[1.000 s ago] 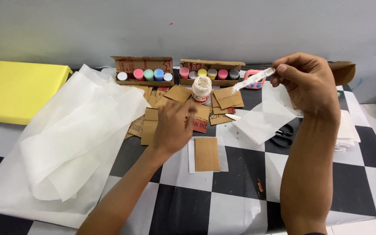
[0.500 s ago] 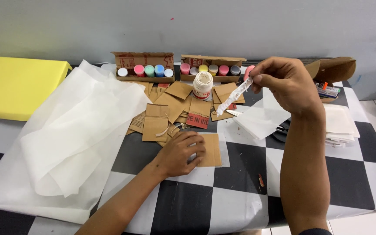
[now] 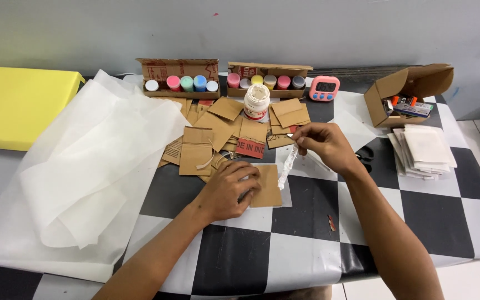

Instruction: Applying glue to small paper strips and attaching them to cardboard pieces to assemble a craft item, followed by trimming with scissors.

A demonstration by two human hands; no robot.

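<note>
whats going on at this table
A person is working with cardboard pieces on a checkered table. The left hand presses flat on a cardboard rectangle that lies on a white sheet. The right hand pinches a white stick tool, its tip hanging down beside the rectangle's right edge. A white glue jar and scattered cardboard pieces sit just behind.

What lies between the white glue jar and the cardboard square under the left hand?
In the head view, a heap of loose cardboard pieces lies between the white glue jar and the cardboard square that the left hand presses.
</note>
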